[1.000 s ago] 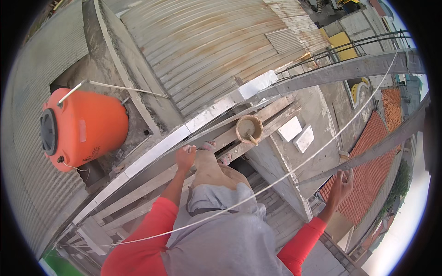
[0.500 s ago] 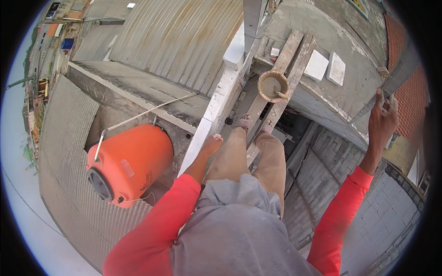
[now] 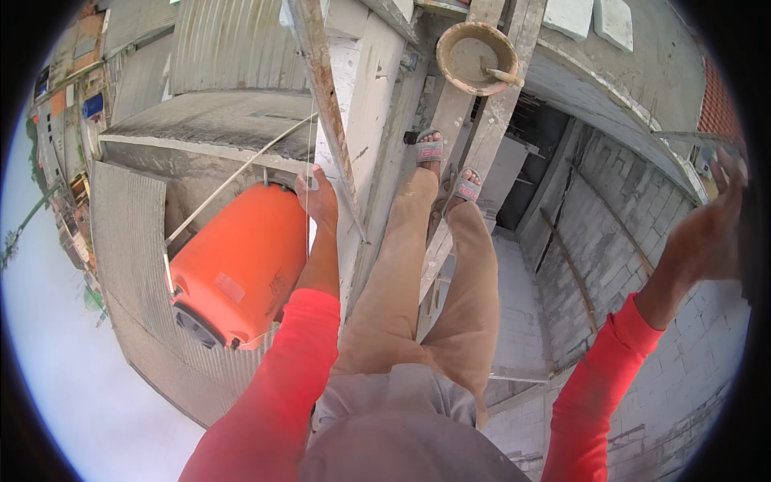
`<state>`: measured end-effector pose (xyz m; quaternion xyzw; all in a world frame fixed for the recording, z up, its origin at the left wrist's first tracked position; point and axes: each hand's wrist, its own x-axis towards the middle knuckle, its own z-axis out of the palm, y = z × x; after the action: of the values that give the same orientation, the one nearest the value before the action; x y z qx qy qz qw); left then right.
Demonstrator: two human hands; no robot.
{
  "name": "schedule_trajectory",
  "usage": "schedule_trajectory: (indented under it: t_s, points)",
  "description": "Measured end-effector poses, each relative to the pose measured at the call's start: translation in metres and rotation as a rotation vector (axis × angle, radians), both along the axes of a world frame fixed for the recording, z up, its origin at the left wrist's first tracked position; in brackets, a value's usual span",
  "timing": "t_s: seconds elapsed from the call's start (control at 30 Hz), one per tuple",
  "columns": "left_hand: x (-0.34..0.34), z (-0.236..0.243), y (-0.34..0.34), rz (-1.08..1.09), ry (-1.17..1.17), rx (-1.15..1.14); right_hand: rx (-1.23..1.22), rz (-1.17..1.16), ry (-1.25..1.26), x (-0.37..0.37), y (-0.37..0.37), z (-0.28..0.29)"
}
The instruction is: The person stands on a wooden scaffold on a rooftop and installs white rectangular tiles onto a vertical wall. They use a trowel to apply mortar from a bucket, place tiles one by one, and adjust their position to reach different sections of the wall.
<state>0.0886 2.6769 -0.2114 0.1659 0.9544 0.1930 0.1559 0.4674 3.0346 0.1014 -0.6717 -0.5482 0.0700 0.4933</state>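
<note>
My left hand is raised over the top of the white block wall, beside a thin upright string. Its fingers look slightly apart, and whether they touch the string is unclear. Just to its right a narrow, mortar-stained batten slants down past the wall. Far to the right, my right hand is lifted with its fingers stretched out, somewhat blurred. Close by it stands a dark shape at the picture's rim. I see nothing held in that hand.
My sandalled feet stand on wooden planks above a deep gap. Ahead on them sits a bucket of mortar with a wooden-handled tool. An orange water tank lies left of the wall. Pale blocks rest on the concrete ledge.
My left hand has risen from the wall top toward the string. The right hand has moved outward and its fingers have spread. The view has shifted, bringing the slanting batten in.
</note>
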Motion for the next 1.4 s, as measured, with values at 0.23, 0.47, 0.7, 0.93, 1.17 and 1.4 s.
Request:
schedule_trajectory:
  t_s: [0.23, 0.47, 0.7, 0.93, 1.17, 1.4]
  points:
    - [-0.021, -0.053, -0.002, -0.374, 0.046, 0.0, -0.904, 0.535, -0.491, 0.025, -0.04, -0.368]
    - [-0.024, -0.068, -0.001, -0.097, -0.121, 0.134, -1.045, 0.68, -0.682, 0.01, 0.049, -0.562]
    - [-0.034, -0.086, -0.023, -0.68, 0.528, -0.346, -1.21, 0.755, -0.553, -0.049, 0.059, -0.59]
    - [-0.015, -0.077, 0.015, -0.459, 0.509, -0.127, -1.418, 0.431, -0.123, -0.074, 0.005, -0.556]
    - [0.004, -0.068, 0.033, -0.077, 0.246, 0.031, -1.294, 0.181, 0.113, -0.121, -0.114, -0.545]
    - [-0.008, -0.077, 0.017, -0.143, 0.322, -0.14, -1.072, 0.021, 0.188, -0.184, -0.176, -0.643]
